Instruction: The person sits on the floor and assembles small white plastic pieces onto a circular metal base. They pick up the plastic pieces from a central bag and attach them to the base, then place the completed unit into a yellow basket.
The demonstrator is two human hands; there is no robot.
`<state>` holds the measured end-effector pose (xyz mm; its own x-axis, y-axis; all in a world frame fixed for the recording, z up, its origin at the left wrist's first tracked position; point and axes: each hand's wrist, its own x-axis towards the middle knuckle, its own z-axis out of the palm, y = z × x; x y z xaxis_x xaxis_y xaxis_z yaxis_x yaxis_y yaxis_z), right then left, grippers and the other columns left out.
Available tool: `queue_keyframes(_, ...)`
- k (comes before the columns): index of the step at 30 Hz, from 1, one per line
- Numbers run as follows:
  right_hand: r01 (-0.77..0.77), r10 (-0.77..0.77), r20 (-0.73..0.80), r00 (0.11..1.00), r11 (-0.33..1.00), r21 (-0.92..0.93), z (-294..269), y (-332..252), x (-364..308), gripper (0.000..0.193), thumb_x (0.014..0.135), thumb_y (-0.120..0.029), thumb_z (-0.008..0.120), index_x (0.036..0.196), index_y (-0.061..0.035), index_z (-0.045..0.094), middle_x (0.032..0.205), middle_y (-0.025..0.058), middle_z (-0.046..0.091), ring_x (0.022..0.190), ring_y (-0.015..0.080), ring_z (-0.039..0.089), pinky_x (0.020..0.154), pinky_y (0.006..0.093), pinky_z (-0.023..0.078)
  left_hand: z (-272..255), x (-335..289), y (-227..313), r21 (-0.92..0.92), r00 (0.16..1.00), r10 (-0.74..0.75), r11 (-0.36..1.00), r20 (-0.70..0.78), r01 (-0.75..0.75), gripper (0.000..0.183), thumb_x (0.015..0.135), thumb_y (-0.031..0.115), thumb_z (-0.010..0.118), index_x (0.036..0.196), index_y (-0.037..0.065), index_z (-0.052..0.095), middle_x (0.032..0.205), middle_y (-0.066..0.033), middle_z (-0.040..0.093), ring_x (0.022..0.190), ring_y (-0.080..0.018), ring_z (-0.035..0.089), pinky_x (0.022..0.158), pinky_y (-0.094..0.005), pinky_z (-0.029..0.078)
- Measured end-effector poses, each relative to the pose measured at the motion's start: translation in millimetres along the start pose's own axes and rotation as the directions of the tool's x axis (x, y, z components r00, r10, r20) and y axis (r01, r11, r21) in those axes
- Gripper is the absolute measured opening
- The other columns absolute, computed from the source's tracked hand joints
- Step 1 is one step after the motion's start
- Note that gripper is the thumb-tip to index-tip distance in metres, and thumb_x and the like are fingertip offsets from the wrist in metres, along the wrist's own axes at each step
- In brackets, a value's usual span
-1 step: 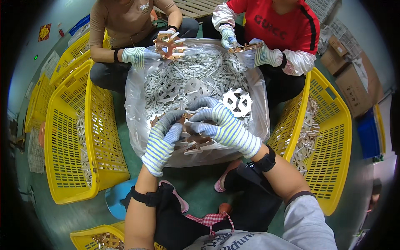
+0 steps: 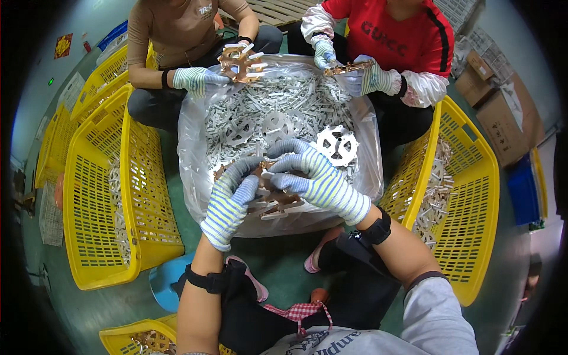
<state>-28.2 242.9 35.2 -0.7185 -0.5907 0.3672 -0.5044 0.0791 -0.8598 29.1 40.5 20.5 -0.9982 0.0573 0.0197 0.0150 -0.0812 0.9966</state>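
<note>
My left hand [image 2: 229, 201], in a striped work glove, grips the left side of a copper-coloured metal plate [image 2: 273, 196] with cut-outs. My right hand [image 2: 319, 180], gloved alike, closes on the plate's right side, thumb and fingers bent near a pale strip [image 2: 266, 175]. The fingers cover much of the plate. Below it lies a large bag-lined container [image 2: 192, 189] heaped with small silvery metal strips [image 2: 236, 112]. On the heap, beyond my right hand, rests a white toothed disc [image 2: 337, 145]; a grey disc [image 2: 277, 126] lies to its left.
Two gloved co-workers [image 2: 204, 78] [image 2: 373, 80] sit across the container, each holding a copper-coloured plate [image 2: 239, 64]. Yellow slotted baskets [image 2: 94, 219] [image 2: 473, 231] with metal pieces stand at both sides. A blue bucket [image 2: 163, 287] is by my left leg, cardboard boxes [image 2: 497, 127] at far right.
</note>
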Motion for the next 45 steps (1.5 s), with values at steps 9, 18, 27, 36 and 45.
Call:
queue_keyframes(9,0.128,-0.138,-0.014,0.990,0.951,-0.282,1,-3,3,0.020,0.080,-0.019,0.072,0.094,-0.0043,0.071,0.105,0.0125,0.060,0.101,0.0278,0.058,0.089,0.0386,0.044,2,-2,6,0.024,0.999,0.040,0.999,-0.029,-0.039,0.036,0.090,0.015,0.060,0.123,0.000,0.056,0.111,-0.0069,0.061,0.096,-0.0124,0.058,0.086,-0.0275,0.049)
queue_keyframes(18,0.101,-0.094,0.047,0.994,0.980,-0.172,5,-7,0,0.024,0.082,-0.023,0.065,0.095,-0.0033,0.069,0.093,0.0140,0.060,0.094,0.0311,0.058,0.083,0.0399,0.046,2,1,6,0.279,0.992,0.116,0.955,-0.043,-0.100,0.035,0.081,0.019,0.074,0.110,0.003,0.063,0.098,-0.0057,0.065,0.092,-0.0112,0.059,0.084,-0.0264,0.048)
queue_keyframes(27,-0.143,0.186,-0.091,0.978,0.925,0.353,9,-9,0,0.033,0.094,-0.028,0.058,0.115,-0.0030,0.060,0.107,0.0072,0.060,0.104,0.0173,0.055,0.091,0.0331,0.044,2,2,9,0.094,0.991,0.026,0.996,-0.130,-0.014,0.032,0.087,0.023,0.068,0.111,0.002,0.065,0.096,-0.0055,0.066,0.086,-0.0106,0.060,0.073,-0.0261,0.051)
queue_keyframes(36,-0.369,0.350,0.118,0.929,0.867,0.335,3,-7,-4,0.039,0.094,-0.021,0.059,0.127,-0.0013,0.054,0.110,0.0065,0.060,0.098,0.0119,0.055,0.087,0.0287,0.047,3,-1,9,0.118,0.985,0.067,0.992,-0.159,-0.049,0.035,0.088,0.026,0.067,0.111,0.000,0.065,0.097,-0.0063,0.066,0.090,-0.0119,0.059,0.079,-0.0267,0.049)
queue_keyframes(45,-0.187,0.161,0.124,0.979,0.954,0.236,-6,-21,-4,0.052,0.084,-0.017,0.067,0.132,-0.0031,0.050,0.125,0.0098,0.055,0.116,0.0169,0.051,0.099,0.0336,0.042,6,-6,12,0.012,0.991,0.011,1.000,-0.131,-0.010,0.033,0.087,0.023,0.069,0.112,0.001,0.065,0.102,-0.0070,0.066,0.093,-0.0126,0.060,0.083,-0.0275,0.048)
